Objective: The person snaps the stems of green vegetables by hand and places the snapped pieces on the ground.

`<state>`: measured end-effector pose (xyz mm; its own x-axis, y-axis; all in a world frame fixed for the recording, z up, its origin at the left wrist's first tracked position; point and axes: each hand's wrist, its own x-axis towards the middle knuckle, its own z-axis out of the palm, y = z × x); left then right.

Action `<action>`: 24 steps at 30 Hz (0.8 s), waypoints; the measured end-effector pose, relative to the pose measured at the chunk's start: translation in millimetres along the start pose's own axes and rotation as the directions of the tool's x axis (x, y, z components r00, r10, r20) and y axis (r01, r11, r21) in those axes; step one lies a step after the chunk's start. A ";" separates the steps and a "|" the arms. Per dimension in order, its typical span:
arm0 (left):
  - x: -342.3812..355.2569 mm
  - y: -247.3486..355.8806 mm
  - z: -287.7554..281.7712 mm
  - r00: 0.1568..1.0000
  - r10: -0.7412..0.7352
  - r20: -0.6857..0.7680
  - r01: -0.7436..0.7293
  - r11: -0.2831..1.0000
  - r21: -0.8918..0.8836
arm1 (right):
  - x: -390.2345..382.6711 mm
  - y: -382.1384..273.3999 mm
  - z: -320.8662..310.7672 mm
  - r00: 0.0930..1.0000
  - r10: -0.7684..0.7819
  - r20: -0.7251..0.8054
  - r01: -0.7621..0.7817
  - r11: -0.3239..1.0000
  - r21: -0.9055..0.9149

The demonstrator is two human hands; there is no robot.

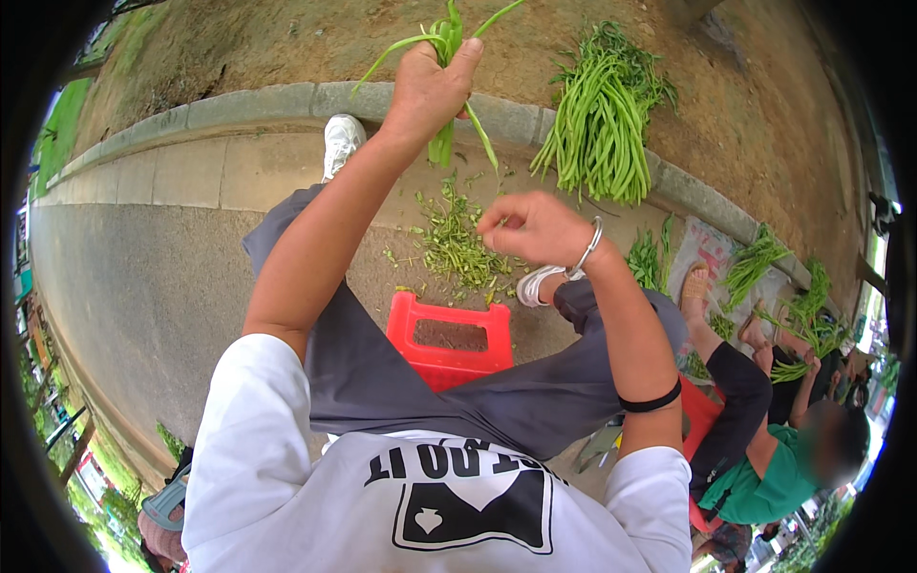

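Bare brown earth borders a paved roadside, divided by a curved kerb of grey stone blocks, the landmark for all positions below. Progress, as judged: partway. A large heap of long, light-green vegetable stems with leafy tops lies across the kerb, leaves on the earth side, stem ends on my side; this portion appears done. Short green leaf and stem scraps are scattered on my side of the kerb. One small bunch of green stems remains in hand. Loose dark-green leafy stalks lie on my side of the kerb, right of the scraps; I cannot tell whether they are finished.

Left hand: closed around the small bunch, above the kerb, stems protruding at both ends. Right hand: on my side of the kerb, fingers loosely curled, clear of the bunch; I cannot tell whether a scrap is pinched.
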<state>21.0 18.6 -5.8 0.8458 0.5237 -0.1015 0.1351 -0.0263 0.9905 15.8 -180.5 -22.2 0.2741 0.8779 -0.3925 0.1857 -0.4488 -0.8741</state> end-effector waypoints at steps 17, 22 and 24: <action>-3.7 -12.5 7.0 0.983 0.179 0.026 -0.181 0.975 0.130 | 11.7 -21.4 -13.4 0.982 0.114 -0.153 0.032 0.693 0.721; -8.8 -1.5 7.6 0.998 0.042 0.044 -0.042 0.999 0.004 | 13.5 -21.9 -12.6 0.966 0.125 -0.224 0.072 0.708 0.703; -8.3 -2.2 7.0 0.998 0.046 0.049 -0.048 0.998 0.031 | 14.7 -19.4 -13.8 0.970 0.113 -0.217 0.076 0.703 0.707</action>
<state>17.3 8.3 -7.8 0.8753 0.4798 -0.0601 0.1104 -0.0773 0.9909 29.2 -161.2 -7.1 0.4914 0.7645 -0.4173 -0.5157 -0.1308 -0.8467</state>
